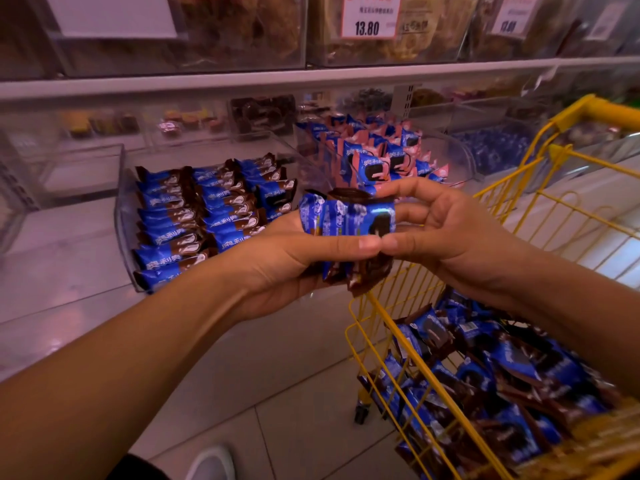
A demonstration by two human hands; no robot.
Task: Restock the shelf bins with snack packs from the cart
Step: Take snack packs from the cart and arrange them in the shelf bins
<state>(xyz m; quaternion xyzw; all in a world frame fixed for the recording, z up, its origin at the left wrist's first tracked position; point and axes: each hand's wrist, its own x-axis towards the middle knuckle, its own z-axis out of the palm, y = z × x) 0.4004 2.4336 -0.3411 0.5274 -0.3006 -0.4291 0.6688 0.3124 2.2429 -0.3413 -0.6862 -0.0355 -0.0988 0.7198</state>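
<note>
A bunch of blue-and-brown snack packs (346, 220) sits between both hands in mid-air, in front of the shelf. My left hand (287, 261) grips the bunch from below and the left, thumb across its front. My right hand (446, 230) pinches the same packs from the right, its thumb tip meeting the left thumb. Left of the hands, a clear shelf bin (119, 216) holds rows of matching blue-and-brown packs (207, 213). The yellow wire cart (391, 323) at lower right is full of loose packs (502, 382) of the same kind.
A second clear bin of blue-and-pink packs (384, 154) stands behind the hands. Other clear bins line the shelf, and price tags (369, 15) hang on the bins above. The cart's yellow handle (595, 112) rises at the right. Tiled floor and a white shoe (213, 462) show below.
</note>
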